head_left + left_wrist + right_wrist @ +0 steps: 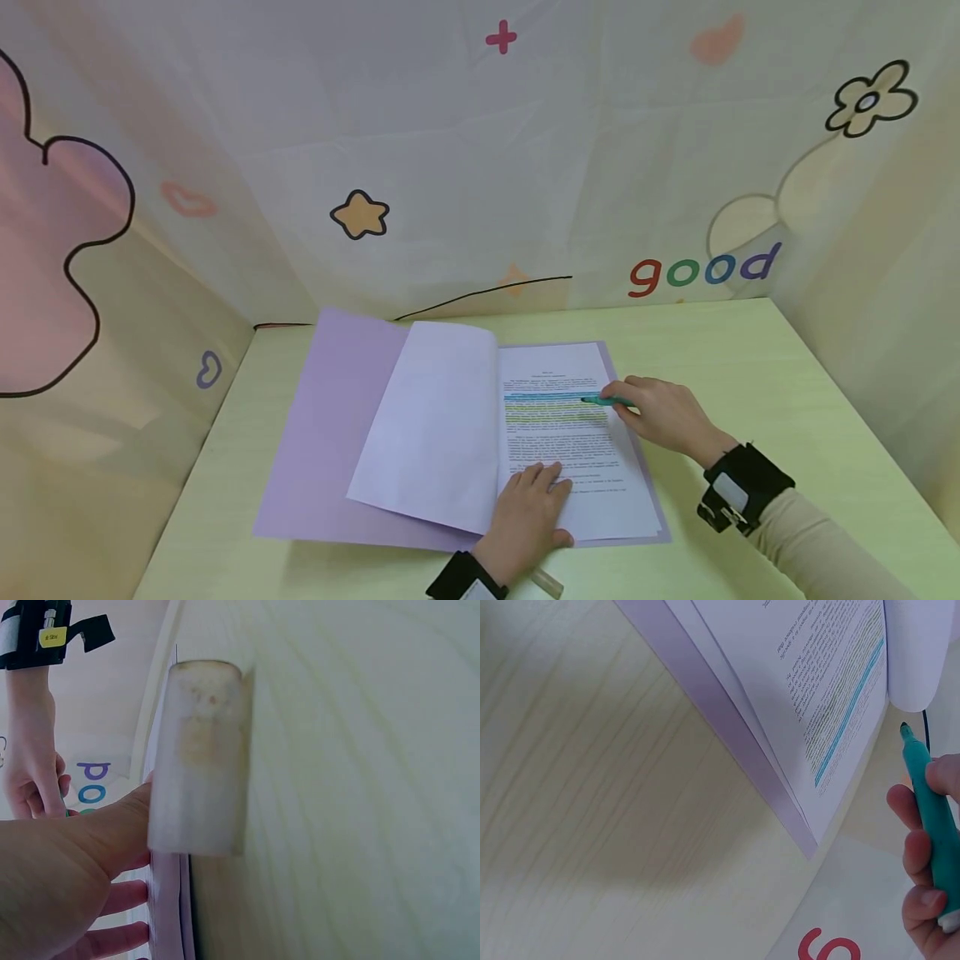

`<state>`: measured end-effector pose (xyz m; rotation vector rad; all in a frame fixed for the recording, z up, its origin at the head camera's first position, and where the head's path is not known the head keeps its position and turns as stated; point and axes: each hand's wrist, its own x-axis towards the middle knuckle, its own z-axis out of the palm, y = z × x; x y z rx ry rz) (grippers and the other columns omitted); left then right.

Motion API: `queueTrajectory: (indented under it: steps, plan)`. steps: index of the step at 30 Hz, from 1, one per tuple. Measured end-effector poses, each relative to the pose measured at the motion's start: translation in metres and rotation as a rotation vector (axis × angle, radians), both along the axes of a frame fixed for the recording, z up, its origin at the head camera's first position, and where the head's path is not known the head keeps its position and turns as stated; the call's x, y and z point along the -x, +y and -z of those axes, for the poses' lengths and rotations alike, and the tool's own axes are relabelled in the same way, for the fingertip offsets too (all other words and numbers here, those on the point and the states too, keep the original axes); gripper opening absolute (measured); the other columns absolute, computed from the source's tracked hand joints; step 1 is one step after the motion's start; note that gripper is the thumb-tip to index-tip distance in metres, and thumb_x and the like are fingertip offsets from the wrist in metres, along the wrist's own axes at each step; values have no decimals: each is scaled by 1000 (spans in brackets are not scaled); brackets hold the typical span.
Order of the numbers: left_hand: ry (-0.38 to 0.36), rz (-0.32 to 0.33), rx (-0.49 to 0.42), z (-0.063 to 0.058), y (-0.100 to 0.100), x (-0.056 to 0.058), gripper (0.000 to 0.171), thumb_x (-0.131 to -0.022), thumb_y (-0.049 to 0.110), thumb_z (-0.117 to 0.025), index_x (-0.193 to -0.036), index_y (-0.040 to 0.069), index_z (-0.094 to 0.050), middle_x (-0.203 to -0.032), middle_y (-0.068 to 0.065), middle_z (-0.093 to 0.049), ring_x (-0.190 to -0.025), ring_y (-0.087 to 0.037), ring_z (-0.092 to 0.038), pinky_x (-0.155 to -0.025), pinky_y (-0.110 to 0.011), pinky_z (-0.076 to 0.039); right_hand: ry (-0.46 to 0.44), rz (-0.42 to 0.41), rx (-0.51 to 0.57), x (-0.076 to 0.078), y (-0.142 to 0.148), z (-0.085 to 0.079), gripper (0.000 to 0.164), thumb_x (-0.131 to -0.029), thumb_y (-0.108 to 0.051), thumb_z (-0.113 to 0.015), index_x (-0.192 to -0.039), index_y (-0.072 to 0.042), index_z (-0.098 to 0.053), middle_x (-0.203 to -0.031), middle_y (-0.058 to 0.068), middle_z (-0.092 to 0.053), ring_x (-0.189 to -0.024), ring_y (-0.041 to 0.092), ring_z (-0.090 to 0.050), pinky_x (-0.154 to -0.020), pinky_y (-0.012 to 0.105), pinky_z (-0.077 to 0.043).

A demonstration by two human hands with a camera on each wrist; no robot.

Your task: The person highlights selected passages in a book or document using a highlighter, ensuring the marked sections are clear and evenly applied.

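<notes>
A purple-covered booklet (315, 467) lies spread on the table, its white left-hand page (442, 425) partly raised. Its printed right-hand page (555, 458) bears blue lines above yellow-green ones. My right hand (667, 417) grips a teal highlighter (930, 817), whose dark tip overlaps the blue lines' right part in the head view. My left hand (525, 508) rests on the lower part of the printed page with its fingers spread. Close to the left thumb is a pale, translucent, tube-like piece (199, 765), seen near the wrist in the head view.
The pale wooden table (720, 350) extends around the booklet. Behind it hangs a cloth backdrop (465, 150) with printed shapes and the word "good", and cloth sides close in on the left and right. Black bands (750, 487) with cameras are strapped round the wrists.
</notes>
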<state>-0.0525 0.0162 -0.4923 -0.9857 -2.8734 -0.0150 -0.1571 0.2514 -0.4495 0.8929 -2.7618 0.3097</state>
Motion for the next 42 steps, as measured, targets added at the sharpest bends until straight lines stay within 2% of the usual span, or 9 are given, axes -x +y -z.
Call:
queueTrajectory:
  steps: [8,17,27,42]
  plan:
    - [-11,2,-44,3,-1,1,69,-64,59,-65,-120,19,-57,-130,-3,-50,-115,-21,-44,-93,-33,-40,11,-4,10,0,2,0,21,-77,-17,-69,-98,-20,-67,-80,-1,-62,-54,7,-40,-39,20,-30]
    - [-52,-4,-30,0,-1,2,68,-66,59,-62,-122,20,-55,-131,-2,-48,-116,-20,-43,-93,-32,-39,18,-7,22,-1,5,0,22,-76,-16,-70,-97,-20,-67,-81,0,-64,-55,8,-42,-39,20,-31]
    - [5,10,-74,5,-2,4,63,-65,58,-65,-116,21,-59,-126,0,-53,-110,-19,-46,-88,-30,-42,30,-12,16,-1,8,0,21,-76,-16,-69,-97,-20,-67,-78,-1,-62,-54,7,-41,-39,20,-31]
    - [15,15,-143,5,-3,7,51,-69,50,-66,-112,22,-62,-122,2,-56,-103,-15,-49,-79,-25,-42,56,-18,35,0,9,0,22,-75,-15,-70,-96,-20,-66,-76,-2,-61,-53,6,-39,-39,20,-29]
